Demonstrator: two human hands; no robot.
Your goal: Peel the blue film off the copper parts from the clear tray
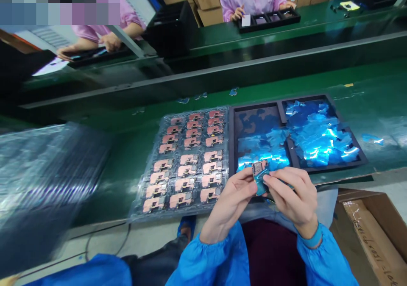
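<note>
My left hand (230,201) and my right hand (294,197) meet at the near edge of the green bench, both pinching one small circuit board (260,168) with a strip of blue film (261,183) hanging from it. Just left of my hands lies a clear blister tray (187,159) holding several rows of copper-coloured boards. Behind my hands sits a black compartment tray (288,108) heaped with crumpled blue film pieces (318,135).
A blurred stack of clear trays (47,171) fills the left. A cardboard box (372,226) stands at lower right. Across the conveyor belt (222,48), people in pink sleeves handle black trays (270,19). Film scraps lie on the bench.
</note>
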